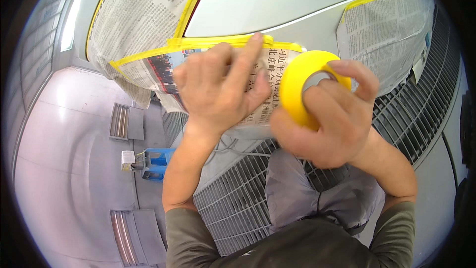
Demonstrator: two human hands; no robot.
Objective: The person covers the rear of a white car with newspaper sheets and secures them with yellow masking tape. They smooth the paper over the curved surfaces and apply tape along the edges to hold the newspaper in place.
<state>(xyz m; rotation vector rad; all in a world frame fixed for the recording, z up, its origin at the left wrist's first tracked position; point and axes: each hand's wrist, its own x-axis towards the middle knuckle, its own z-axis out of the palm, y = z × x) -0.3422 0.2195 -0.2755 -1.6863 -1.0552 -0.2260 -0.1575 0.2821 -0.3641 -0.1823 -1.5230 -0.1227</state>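
A roll of yellow masking tape [292, 85] is gripped in my right hand [342, 119], with fingers hooked into its grey core. My left hand [215, 89] presses its stretched index fingertip onto a yellow tape strip [208, 43]. The thumb is spread away, and other fingers are partly bent. That strip runs along the top edge of a printed newspaper sheet [260, 106], just below a pale car body panel [258, 5]. The roll is held close to the strip's right end, over the newspaper. My right fingers are slightly blurred.
More newspaper [139, 15] edged with yellow tape covers the upper left, and another taped sheet [386, 25] hangs at right. Metal floor grating [238, 203] lies beneath me. A blue object [157, 164] stands near the wall at left, where louvred panels [124, 121] show.
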